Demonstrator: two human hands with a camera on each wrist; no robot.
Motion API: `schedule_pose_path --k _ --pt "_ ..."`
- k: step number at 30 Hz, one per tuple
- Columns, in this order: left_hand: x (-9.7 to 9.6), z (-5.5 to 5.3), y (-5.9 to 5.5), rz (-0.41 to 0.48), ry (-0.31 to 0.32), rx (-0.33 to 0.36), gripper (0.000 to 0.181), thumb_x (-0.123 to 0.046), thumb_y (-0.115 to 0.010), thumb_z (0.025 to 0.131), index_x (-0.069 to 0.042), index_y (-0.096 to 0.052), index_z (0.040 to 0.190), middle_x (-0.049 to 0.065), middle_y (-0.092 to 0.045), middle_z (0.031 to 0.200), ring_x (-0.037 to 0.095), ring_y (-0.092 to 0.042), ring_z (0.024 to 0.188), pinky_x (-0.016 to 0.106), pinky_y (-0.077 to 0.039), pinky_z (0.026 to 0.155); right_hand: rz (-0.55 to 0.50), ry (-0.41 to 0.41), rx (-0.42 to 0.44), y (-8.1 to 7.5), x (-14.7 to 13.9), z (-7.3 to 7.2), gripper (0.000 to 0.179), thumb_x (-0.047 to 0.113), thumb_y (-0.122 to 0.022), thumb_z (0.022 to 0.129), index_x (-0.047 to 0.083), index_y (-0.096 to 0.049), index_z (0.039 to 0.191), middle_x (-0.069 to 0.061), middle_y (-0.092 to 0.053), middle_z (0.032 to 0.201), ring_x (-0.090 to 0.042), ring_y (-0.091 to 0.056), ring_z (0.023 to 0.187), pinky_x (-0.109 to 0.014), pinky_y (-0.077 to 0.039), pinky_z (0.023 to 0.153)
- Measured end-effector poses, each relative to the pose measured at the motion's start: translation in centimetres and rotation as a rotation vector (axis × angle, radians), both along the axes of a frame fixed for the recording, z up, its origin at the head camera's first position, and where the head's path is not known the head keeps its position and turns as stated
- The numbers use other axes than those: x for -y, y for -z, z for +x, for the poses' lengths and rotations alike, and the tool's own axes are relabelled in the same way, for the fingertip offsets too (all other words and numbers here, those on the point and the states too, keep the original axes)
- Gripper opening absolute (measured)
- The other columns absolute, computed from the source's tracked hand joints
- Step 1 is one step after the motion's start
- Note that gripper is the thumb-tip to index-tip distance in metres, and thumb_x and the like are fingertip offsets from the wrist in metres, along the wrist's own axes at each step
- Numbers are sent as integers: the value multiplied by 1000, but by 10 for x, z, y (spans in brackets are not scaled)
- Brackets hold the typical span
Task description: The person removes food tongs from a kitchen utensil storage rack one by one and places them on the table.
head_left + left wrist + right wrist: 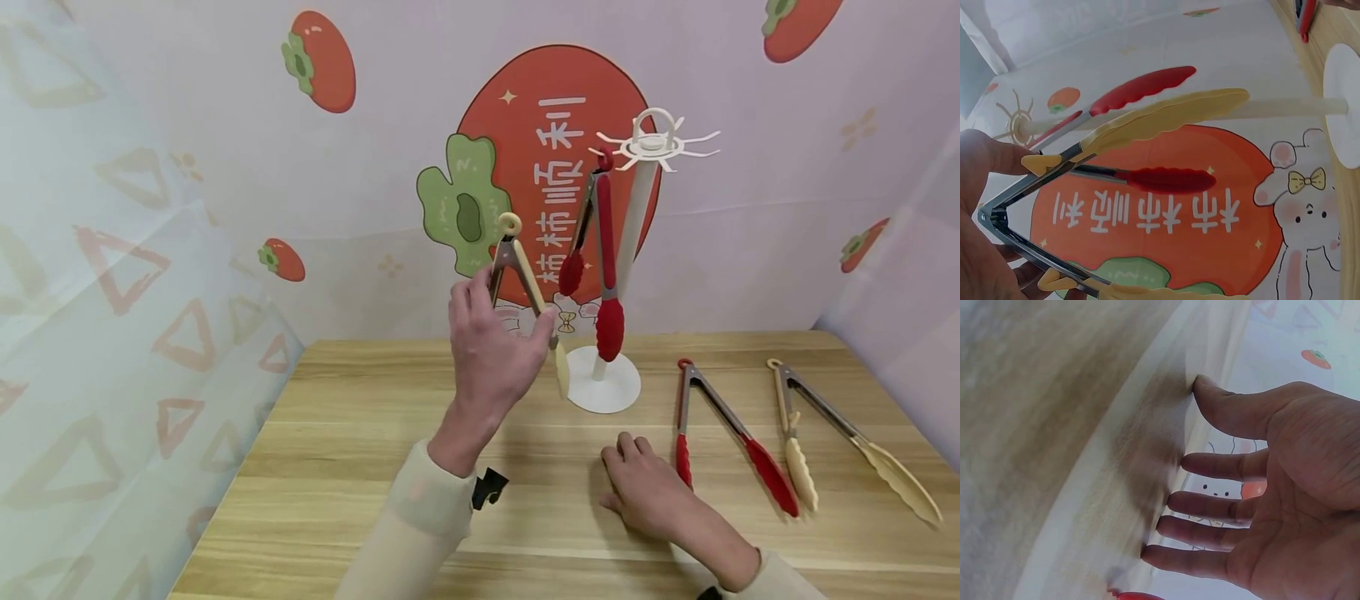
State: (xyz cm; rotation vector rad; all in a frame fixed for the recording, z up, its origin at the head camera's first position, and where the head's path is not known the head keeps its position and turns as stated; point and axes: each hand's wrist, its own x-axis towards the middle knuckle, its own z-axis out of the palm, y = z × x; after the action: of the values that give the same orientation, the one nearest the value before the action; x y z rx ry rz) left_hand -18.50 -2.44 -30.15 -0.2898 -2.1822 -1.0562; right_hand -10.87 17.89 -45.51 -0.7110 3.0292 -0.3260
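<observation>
In the head view my left hand point(495, 354) holds a pair of cream-tipped tongs point(1166, 122) up in the air, thumb on one arm and fingers round the other. The tongs are spread, ring end up, left of a white rack point(632, 225) with several hooks. Red tongs point(609, 258) hang from one of its left hooks, tips down, right behind the held pair in the left wrist view. My right hand point(647, 492) rests with its fingertips on the table, holding nothing; its fingers are spread and relaxed in the right wrist view.
On the wooden table point(337, 467), right of the rack's round base point(622, 392), lie spread red tongs point(723, 408) and spread cream tongs point(825, 408). The red pair is close to my right hand. A printed cloth wall point(390, 167) closes off the back and sides.
</observation>
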Motion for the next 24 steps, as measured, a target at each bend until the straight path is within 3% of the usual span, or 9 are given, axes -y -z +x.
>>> schedule_pose_path --k 12,16,24 --pt "38 -7 20 0 -71 39 76 -28 -86 77 2 -52 137 19 -54 120 32 -54 110 46 -50 90 -9 36 37 -2 -1 2 45 30 -84 84 2 -61 111 -8 -48 97 -32 -52 96 -43 -50 72" --pt "53 -8 29 -8 -85 119 78 -29 -86 76 2 -51 139 20 -52 121 34 -53 108 48 -49 86 -10 49 25 -2 -3 4 47 31 -84 84 2 -62 114 -8 -49 99 -32 -53 98 -43 -51 73" --pt "79 -8 49 -51 -126 347 81 -34 -83 79 -2 -46 143 16 -47 124 32 -49 107 48 -48 82 14 40 29 1 -6 3 50 36 -82 86 5 -63 120 -7 -51 105 -29 -53 99 -43 -50 73"
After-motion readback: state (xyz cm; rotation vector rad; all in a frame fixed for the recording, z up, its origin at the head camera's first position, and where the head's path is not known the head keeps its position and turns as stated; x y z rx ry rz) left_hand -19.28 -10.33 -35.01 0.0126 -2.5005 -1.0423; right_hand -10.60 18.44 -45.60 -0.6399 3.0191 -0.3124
